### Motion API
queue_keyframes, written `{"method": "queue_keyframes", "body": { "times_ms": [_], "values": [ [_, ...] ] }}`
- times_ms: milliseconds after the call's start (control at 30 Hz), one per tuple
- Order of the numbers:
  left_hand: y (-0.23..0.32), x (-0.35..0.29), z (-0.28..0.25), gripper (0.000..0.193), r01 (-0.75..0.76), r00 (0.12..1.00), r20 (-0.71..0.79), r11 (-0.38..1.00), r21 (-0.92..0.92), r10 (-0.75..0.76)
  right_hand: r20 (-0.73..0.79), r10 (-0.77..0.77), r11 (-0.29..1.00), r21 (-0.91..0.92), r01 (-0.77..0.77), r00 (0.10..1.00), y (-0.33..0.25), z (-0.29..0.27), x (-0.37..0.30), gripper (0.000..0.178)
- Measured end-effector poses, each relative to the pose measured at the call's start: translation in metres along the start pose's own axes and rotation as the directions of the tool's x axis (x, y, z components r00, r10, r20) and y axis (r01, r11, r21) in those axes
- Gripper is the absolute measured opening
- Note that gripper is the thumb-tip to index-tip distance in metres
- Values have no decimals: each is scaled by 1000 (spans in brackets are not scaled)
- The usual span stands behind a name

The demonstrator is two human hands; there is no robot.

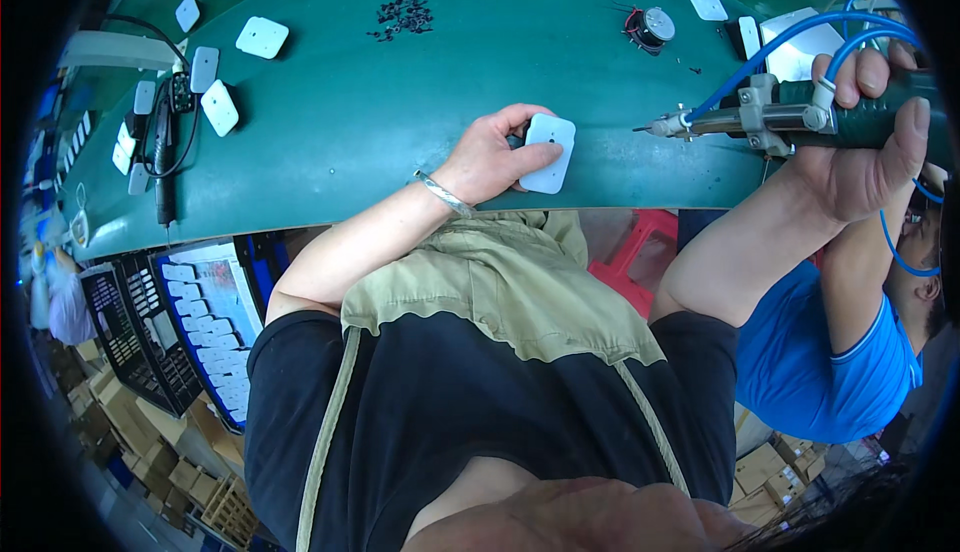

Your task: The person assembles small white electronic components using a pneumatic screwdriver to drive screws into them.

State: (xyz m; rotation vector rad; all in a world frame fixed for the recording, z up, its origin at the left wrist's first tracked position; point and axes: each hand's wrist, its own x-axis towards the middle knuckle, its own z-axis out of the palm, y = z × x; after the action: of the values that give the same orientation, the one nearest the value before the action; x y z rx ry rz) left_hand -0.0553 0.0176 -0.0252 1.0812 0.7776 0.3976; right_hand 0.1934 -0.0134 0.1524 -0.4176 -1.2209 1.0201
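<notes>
My left hand [492, 160] grips a white rounded-corner plastic casing [547, 155] just above the near edge of the green tabletop [330, 122]. Its thumb lies across the casing's face, which has small dark holes; the fingers behind are mostly hidden. My right hand [858, 157] is wrapped round a power screwdriver [800, 120] with a dark green grip and blue air hoses. The driver lies level, its thin bit pointing left toward the casing and apart from it. A pile of small black screws [403, 17] sits at the far middle of the table.
Several white casings [262, 38] are scattered at the far left, near a black corded tool [166, 172]. A round wired part [652, 27] stands far right. Lower left is a tray of white pieces [210, 332]. A person in blue [830, 352] sits close on my right, by a red stool [640, 257].
</notes>
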Motion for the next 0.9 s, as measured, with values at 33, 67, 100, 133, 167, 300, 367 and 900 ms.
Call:
{"method": "queue_keyframes", "body": {
  "times_ms": [33, 67, 100, 133, 167, 300, 367, 900],
  "values": [
    [0, 0, 0, 33, 1, 1000, -5, 1000, -1, -1, 2, 2, 1000, 5, -2, 1000, 1, 1, 0, 33],
    [-1, 0, -1, 33, -16, 1000, 0, 1000, 10, 16, -19, 1, 1000, 4, -1, 1000, 1, 4, -1, 32],
    [-1, 0, -1, 33, -33, 999, 7, 999, 20, 33, -40, 1, 1000, 2, -1, 999, 1, 6, -1, 31],
    [-1, 0, -2, 33, -32, 999, 5, 999, 18, 32, -39, 3, 1000, 3, -3, 999, -1, 7, -1, 31],
    [0, -1, -2, 33, -24, 1000, 13, 1000, 18, 24, -65, -3, 999, -43, 0, 998, -3, 6, -1, 30],
    [-4, -1, -4, 33, -40, 999, 9, 999, 2, 40, -120, 6, 992, -124, -21, 993, -2, 7, -2, 29],
    [-5, 0, -3, 33, -70, 997, 6, 998, -4, 70, -206, -10, 985, -169, -25, 978, 0, 4, -5, 31],
    [-2, 1, -1, 34, -29, 1000, 5, 999, 17, 29, -203, -44, 997, -75, 29, 978, 5, 13, 2, 32]
  ]
}}
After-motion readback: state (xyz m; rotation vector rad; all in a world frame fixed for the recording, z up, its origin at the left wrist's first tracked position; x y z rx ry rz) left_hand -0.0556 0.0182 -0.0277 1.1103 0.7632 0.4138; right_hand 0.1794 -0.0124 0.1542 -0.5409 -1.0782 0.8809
